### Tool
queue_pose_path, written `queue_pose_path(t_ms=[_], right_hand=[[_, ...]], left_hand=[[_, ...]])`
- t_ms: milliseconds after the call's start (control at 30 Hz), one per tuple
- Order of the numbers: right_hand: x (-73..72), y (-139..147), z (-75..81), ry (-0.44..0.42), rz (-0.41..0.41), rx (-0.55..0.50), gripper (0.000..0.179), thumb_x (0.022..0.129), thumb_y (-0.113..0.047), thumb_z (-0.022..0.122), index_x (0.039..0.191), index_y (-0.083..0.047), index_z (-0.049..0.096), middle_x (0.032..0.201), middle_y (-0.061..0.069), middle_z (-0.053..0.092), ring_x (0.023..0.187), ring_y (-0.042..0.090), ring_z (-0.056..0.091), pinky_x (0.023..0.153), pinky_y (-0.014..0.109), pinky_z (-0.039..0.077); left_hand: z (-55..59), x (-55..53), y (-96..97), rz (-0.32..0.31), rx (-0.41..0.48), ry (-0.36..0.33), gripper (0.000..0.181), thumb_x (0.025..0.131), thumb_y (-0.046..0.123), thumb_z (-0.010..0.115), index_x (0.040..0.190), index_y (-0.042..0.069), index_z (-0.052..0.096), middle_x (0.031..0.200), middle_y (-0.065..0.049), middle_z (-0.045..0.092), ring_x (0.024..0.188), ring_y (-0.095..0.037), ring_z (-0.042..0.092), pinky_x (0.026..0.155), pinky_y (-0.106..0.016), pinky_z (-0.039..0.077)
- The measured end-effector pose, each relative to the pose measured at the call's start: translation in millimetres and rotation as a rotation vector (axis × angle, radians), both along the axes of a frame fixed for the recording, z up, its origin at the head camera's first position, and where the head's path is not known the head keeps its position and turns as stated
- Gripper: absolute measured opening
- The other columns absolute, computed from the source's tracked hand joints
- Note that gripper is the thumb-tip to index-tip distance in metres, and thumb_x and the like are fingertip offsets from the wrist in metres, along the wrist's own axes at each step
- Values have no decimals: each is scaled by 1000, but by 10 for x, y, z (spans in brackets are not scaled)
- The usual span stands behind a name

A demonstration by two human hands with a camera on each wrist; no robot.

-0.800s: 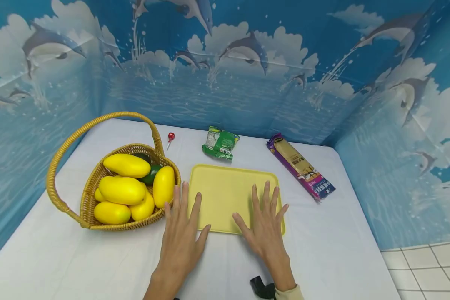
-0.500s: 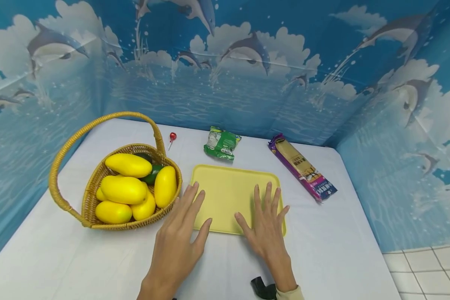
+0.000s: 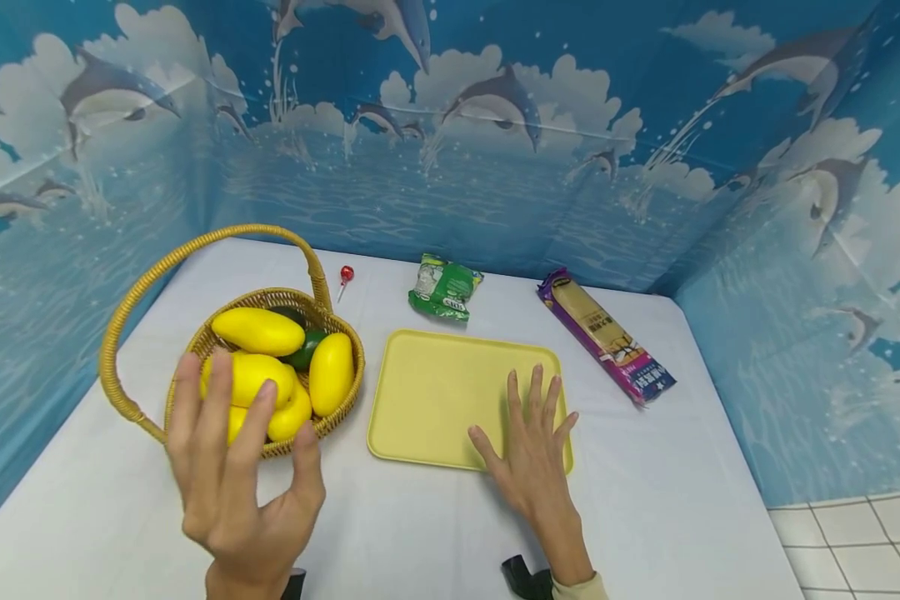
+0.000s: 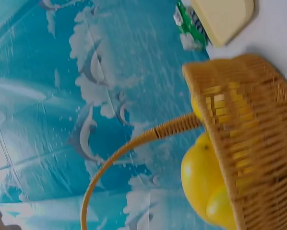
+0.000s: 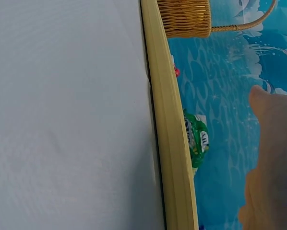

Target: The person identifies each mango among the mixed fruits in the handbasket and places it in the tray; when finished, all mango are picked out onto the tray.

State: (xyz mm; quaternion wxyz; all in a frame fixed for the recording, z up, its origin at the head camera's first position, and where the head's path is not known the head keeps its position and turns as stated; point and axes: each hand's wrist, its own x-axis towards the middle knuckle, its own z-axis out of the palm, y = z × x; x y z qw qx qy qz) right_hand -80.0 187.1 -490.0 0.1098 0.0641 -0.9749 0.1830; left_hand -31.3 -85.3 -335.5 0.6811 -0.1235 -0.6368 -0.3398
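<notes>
My left hand (image 3: pixel 243 487) is raised in front of a wicker basket (image 3: pixel 351 333), with its fingers spread and slightly bent and nothing held. In the head view it overlaps the near mangoes. Yellow mangoes (image 3: pixel 258 330) and dark green fruit (image 3: pixel 305 350) fill the basket. The left wrist view shows the basket wall (image 4: pixel 263 143) close by, with mangoes (image 4: pixel 198 177) behind its rim. My right hand (image 3: pixel 531 458) is spread over the right part of a yellow tray (image 3: pixel 427 400). In the right wrist view, the right hand (image 5: pixel 278 158) appears above the tray edge (image 5: pixel 171 129).
Behind the tray lies a green snack packet (image 3: pixel 444 288), with a red lollipop (image 3: pixel 347 275) to its left. A long purple packet (image 3: pixel 607 337) lies at the right. The basket's tall handle (image 3: pixel 123 317) arches up. A black curved object (image 3: pixel 525 577) sits beside the right wrist.
My left hand has moved left from the tray's left edge to the front of the basket, its fingers bending a little. The right hand stays over the tray.
</notes>
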Motion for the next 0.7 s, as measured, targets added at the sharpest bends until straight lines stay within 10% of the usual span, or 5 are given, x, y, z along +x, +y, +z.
queue_pose_path(t_ms=[167,333,500,700], right_hand=[[2,0,11,-11,-1,0,100,99,-64,62,173,-11,20,180,21,-4,163,52,-6,115,94,4],[3,6,20,-21,-3,-2,100,100,-64,62,174,-12,19,180,21,-4,163,52,-6,116,94,3],[6,16,41,-24,-7,0,100,101,-63,61,174,-13,16,180,20,-7,163,53,-7,116,94,5],[7,15,69,-26,-4,-6,100,101,-63,61,174,-13,16,180,19,-8,163,52,-9,116,94,5]], left_hand=[[2,-39,-255,130,116,29,28,102,21,70,120,0,74,142,-32,64,143,-61,45,125,-80,21],[-114,-98,-641,207,168,-63,39,100,29,71,130,4,69,150,-40,52,150,-60,36,132,-68,19],[-234,-97,-945,148,303,-283,73,97,26,73,150,-16,44,168,-37,28,162,-40,26,135,-49,19],[-231,-86,-1003,108,351,-452,73,98,16,66,157,-17,38,170,-19,38,159,-27,36,132,-43,30]])
